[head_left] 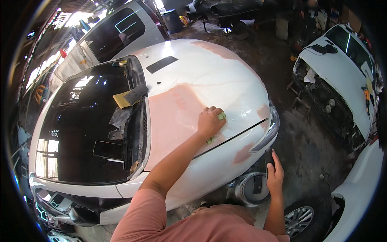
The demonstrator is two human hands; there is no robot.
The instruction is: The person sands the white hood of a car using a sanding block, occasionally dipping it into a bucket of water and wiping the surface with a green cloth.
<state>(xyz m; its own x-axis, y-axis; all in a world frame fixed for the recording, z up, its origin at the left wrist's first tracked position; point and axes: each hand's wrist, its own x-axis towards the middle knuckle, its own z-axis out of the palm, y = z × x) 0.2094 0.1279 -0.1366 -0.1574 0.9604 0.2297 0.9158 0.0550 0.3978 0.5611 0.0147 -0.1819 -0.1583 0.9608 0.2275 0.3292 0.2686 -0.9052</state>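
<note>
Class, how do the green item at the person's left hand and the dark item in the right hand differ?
Colour: the green item is pale; the dark item is nearly black.
Place: the green item is at the hood, under the left hand; the dark item is off the hood, in the right hand.
Outline: the green item's visible edge looks lumpy, the dark item's straighter.
Shared: each is held in one hand.

Bonnet (225, 90): smooth, glossy white paint, interrupted by a matt pink patch (173, 121) (chalky in appearance). Left: windscreen (76, 129) of dark, smooth, reflective glass. Far side of the bonnet: grey sheet (162, 64), matt and paper-like. Near right: wheel (299, 220) with shiny silvery metal spokes, and a dull black rubber tyre (319, 213). Floor (296, 133): dull, rough-looking.
</note>
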